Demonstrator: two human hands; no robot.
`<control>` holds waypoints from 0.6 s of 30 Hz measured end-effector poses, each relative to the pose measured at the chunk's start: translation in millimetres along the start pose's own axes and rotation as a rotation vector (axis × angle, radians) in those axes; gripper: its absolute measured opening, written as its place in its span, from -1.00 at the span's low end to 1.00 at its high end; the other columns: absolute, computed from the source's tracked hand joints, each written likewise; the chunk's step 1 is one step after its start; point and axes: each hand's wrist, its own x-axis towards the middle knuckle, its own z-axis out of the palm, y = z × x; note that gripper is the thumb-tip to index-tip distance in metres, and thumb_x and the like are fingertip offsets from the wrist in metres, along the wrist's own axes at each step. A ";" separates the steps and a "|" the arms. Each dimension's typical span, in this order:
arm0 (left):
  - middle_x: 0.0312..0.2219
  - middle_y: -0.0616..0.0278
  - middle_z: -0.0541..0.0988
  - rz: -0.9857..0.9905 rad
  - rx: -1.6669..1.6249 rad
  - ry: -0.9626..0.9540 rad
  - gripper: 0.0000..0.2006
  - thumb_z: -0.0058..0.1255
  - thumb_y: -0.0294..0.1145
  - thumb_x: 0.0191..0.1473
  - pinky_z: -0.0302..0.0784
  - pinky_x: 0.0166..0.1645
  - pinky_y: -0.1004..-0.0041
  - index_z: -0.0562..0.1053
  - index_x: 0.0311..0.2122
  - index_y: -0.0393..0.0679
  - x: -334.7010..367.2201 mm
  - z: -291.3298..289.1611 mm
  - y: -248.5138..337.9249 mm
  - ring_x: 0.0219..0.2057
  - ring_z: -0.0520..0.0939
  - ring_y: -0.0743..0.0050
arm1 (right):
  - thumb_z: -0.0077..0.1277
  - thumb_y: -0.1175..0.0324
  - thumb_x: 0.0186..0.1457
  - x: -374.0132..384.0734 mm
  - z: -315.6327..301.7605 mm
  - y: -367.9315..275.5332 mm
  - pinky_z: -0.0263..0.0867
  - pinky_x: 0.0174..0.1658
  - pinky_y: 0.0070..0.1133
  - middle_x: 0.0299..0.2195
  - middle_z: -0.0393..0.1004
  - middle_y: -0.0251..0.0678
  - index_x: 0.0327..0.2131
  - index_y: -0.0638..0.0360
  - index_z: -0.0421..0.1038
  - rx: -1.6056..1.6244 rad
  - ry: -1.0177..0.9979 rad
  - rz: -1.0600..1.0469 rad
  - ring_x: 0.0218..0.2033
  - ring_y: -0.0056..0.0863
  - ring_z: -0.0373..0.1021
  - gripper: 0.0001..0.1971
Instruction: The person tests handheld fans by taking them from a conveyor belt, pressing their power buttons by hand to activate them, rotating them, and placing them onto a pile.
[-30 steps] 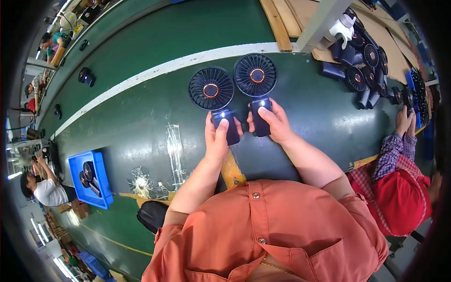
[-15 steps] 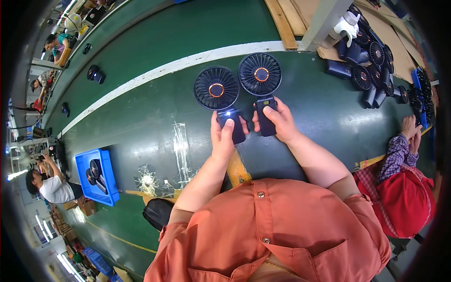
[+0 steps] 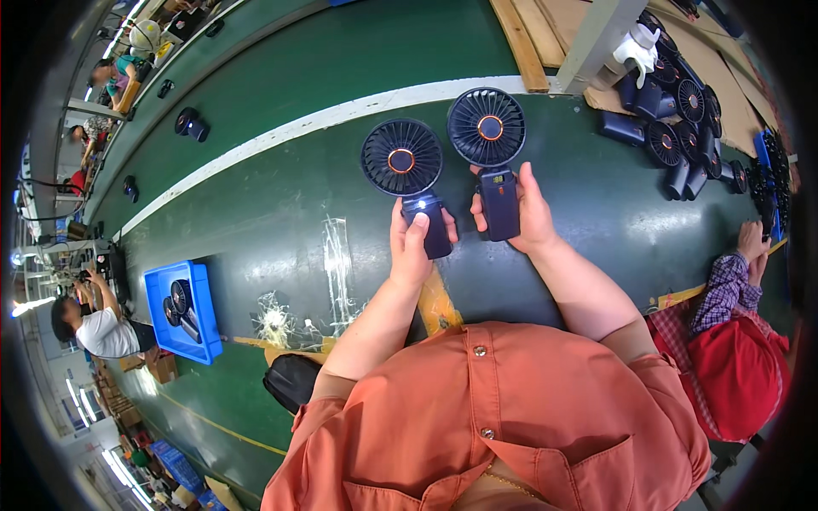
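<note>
Two dark handheld fans are held up side by side over the green table. My left hand (image 3: 414,247) is wrapped round the handle of the left fan (image 3: 401,159), thumb on its front just under a bright white light. The right fan (image 3: 487,127) is in my right hand (image 3: 530,211), its handle (image 3: 500,213) lying against the palm. My right thumb is raised off the handle, so a small lit display and a reddish button show on its front. Orange rings mark the hubs of both fans.
A blue bin (image 3: 183,315) with a few fans stands at the left. More fans (image 3: 673,128) are piled at the far right by a white spray bottle (image 3: 637,49) and a metal post (image 3: 601,47). A co-worker in a red cap (image 3: 737,375) sits close at my right.
My right thumb has lifted off its fan's handle, uncovering the button. The right fan has moved slightly up and away from the left one. My left hand keeps its grip.
</note>
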 end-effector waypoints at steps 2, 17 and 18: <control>-0.47 0.07 0.46 -0.003 -0.008 -0.002 -0.71 -0.20 -0.27 0.10 0.46 -0.42 0.45 0.19 -0.13 -0.20 0.2 -0.8 1.2 -0.55 0.52 0.36 | -0.59 -0.25 0.17 -0.1 -2.0 1.1 0.30 -0.41 -0.54 -0.44 0.45 -0.11 0.04 0.25 0.19 0.008 0.022 0.015 -0.54 -0.38 0.39 -0.26; -0.80 0.06 0.40 -0.577 -0.274 -0.247 -0.18 -0.69 0.48 -0.03 0.37 -0.79 0.51 0.31 -0.38 -0.20 -7.4 15.1 5.7 -0.87 0.42 0.31 | 0.19 -0.06 -0.12 -15.0 -11.8 1.4 0.19 0.05 -0.40 0.01 0.29 -0.19 -0.13 0.14 0.32 0.053 -0.393 0.105 0.01 -0.35 0.28 -0.42; -0.81 0.06 0.40 -0.587 -0.274 -0.261 -0.19 -0.69 0.48 -0.02 0.37 -0.79 0.51 0.31 -0.39 -0.20 -8.6 16.3 3.9 -0.87 0.42 0.31 | 0.20 -0.04 -0.13 -16.9 -14.3 1.5 0.22 0.03 -0.39 -0.01 0.31 -0.19 -0.15 0.13 0.32 0.049 -0.459 0.210 -0.02 -0.35 0.31 -0.44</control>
